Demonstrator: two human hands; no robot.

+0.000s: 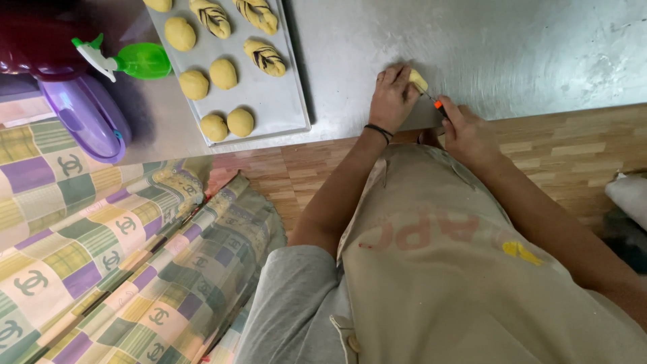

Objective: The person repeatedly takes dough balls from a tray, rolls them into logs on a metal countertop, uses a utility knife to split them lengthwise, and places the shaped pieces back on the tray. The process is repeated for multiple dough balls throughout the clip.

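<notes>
I stand at the steel table (512,47), leaning over its front edge. My left hand (391,98) lies flat-fingered over a small piece of yellow dough (418,79), pinning it to the table close to the edge; the fingers are curled down on it rather than wrapped around it. My right hand (465,131) is closed around a thin blade tool with an orange collar (437,104), its tip pointing into the dough just beside my left fingers.

To my left, well apart from the piece I am working, a flat metal baking tray (276,101) carries the shaped pieces. I count several plain round yellow balls (240,122) in the near rows and three twisted pieces with dark stripes (265,57) farther back. A good part of the tray's right side is bare, so I judge the batch is partly done, with room left for more pieces and this one not yet finished.

A green spray bottle (138,61) and a purple container (91,114) sit beyond the tray's left side.
</notes>
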